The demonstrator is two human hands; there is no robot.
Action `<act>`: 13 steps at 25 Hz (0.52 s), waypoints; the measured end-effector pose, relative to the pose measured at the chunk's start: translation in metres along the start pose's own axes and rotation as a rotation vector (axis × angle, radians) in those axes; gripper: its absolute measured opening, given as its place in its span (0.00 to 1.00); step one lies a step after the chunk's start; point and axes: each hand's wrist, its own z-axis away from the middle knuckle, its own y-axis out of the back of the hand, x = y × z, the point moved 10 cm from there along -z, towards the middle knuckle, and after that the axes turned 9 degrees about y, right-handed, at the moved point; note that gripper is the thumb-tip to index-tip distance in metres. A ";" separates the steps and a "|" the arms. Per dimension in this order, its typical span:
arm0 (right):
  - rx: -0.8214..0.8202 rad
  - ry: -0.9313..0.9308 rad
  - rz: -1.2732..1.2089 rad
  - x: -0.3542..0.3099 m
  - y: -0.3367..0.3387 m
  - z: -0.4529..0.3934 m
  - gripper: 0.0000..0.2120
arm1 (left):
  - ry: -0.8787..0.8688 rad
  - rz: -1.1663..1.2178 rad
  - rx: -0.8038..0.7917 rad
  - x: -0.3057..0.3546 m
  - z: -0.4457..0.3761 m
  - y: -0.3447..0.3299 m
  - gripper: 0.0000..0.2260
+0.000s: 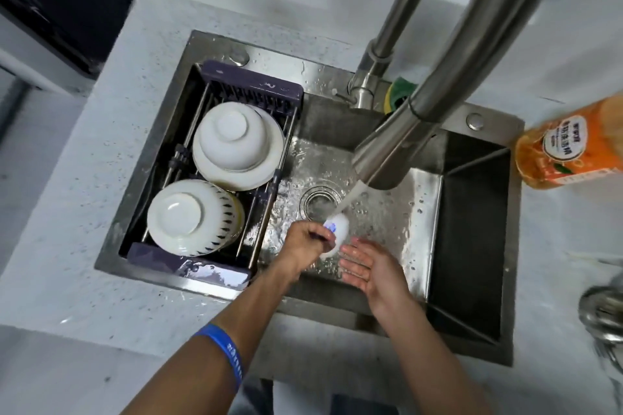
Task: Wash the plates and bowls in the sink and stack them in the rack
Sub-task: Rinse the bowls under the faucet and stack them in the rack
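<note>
My left hand (308, 241) grips a small white dish with a blue mark (338, 231) under the running water from the faucet (391, 152), over the steel sink (472, 212). Just right of the dish, my right hand (367, 266) is open with wet fingers straight, palm up. The purple-ended rack (215, 274) spans the left side of the sink. In it a white bowl sits upside down on a plate (236, 141), and in front of them stands an upturned stack of white bowls with dark drop patterns (192, 217).
The drain (320, 202) lies under the water stream. An orange dish-soap bottle (569, 145) stands on the counter at the right. A green and yellow sponge (399, 93) sits behind the faucet base. Metal items (603, 313) lie at the right edge.
</note>
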 end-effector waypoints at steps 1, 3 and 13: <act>0.010 0.016 0.035 -0.003 0.001 0.001 0.08 | 0.053 0.138 -0.022 -0.004 0.004 0.000 0.12; 0.006 0.046 0.058 -0.011 0.000 0.006 0.09 | 0.092 0.275 -0.085 -0.003 0.007 -0.004 0.14; -0.318 1.008 1.390 -0.105 -0.076 0.051 0.21 | -0.548 -0.913 0.051 0.079 0.061 0.002 0.13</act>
